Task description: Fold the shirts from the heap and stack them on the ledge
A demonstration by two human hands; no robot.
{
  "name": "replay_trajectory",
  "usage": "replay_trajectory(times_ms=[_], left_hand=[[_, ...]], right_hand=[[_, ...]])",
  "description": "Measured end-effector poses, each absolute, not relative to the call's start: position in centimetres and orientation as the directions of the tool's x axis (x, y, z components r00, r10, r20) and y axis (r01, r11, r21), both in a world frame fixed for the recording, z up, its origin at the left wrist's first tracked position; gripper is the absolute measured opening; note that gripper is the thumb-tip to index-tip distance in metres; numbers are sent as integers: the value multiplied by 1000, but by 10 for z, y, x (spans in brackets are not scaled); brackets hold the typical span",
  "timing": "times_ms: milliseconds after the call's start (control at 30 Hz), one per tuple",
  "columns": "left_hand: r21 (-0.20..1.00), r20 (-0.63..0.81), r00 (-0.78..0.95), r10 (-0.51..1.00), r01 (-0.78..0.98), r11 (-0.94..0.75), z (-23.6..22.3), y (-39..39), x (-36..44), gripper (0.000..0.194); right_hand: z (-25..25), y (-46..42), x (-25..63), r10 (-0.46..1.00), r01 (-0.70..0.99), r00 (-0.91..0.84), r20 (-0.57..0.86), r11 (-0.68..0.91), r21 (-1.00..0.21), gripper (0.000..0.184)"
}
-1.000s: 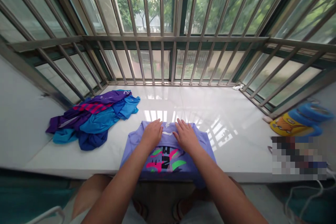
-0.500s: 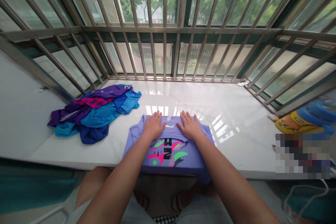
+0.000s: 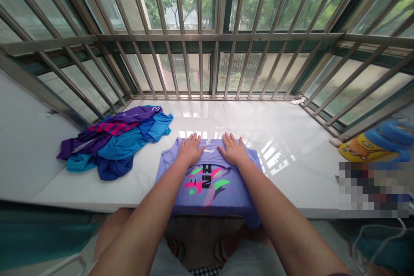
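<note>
The lavender T-shirt lies at the front of the polished white stone windowsill, its graphic print facing up and its near part drooping over the sill's front edge. That overhang is the weak spot: a pull toward the body, or a careless shift of weight, could drag the cloth off the edge and down toward the person's knees. The left hand and right hand lie flat on the shirt's far part, either side of the small white logo, palms down with the fingers slightly spread and pinching nothing. Pressing unevenly could skew the layers or ruck the thin fabric; a sideways drag could leave the edges out of line.

There is open sill to the right of the shirt, reaching well toward the yellow-and-blue cartoon-printed object and a pixelated patch that hides whatever lies there. To the left there is less room — the heap of purple, blue and magenta clothes sits near the shirt's left sleeve, so a wide sweep could catch it. Behind, there is open sill up to the steel window bars, with a small white scrap at their foot.
</note>
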State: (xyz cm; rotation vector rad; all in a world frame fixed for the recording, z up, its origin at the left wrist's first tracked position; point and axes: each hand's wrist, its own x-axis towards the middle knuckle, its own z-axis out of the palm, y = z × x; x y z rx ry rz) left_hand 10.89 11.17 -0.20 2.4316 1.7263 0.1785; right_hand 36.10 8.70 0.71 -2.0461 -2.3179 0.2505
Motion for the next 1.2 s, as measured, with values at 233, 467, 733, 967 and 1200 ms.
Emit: replay_trajectory(times_ms=[233, 467, 733, 967, 1200], left_hand=[[163, -41, 317, 947, 938, -307, 1, 121, 112, 72], [160, -54, 309, 950, 941, -297, 4, 119, 114, 72], [178, -27, 313, 949, 936, -303, 0, 118, 114, 71], [216, -111, 358, 927, 919, -329, 15, 137, 104, 64], [185, -213, 313, 925, 943, -277, 54, 183, 26, 46]], right_hand=[[9, 95, 362, 990, 986, -104, -95, 90, -140, 85], [6, 97, 362, 991, 986, -103, -84, 91, -140, 83], [1, 98, 363, 993, 986, -101, -63, 92, -136, 84], [15, 104, 368, 973, 988, -156, -171, 152, -37, 82], [54, 130, 421, 939, 975, -218, -266, 222, -18, 77]])
